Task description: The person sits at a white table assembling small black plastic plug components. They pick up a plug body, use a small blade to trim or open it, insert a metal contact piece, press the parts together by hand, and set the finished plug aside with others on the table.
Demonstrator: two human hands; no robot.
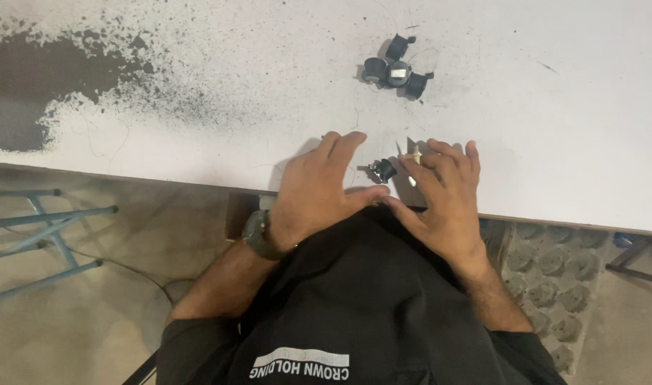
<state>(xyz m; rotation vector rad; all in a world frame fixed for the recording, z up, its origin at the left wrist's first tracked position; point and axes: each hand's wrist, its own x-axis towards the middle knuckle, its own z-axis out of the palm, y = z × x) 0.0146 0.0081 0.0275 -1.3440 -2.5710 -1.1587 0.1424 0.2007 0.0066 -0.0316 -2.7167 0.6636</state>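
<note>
Fingers [340, 146] of both hands flank a small black part [383, 170] (table edge).

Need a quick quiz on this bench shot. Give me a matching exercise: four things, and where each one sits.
Things:
1. cluster of black parts
2. single black part
3. wristwatch
4. dark speckled stain

Places:
A. on the left wrist
B. far left of the table
C. between the left hand and right hand
D. far side of the table, beyond the hands

Pairs: 1-D, 2-C, 3-A, 4-B
</note>
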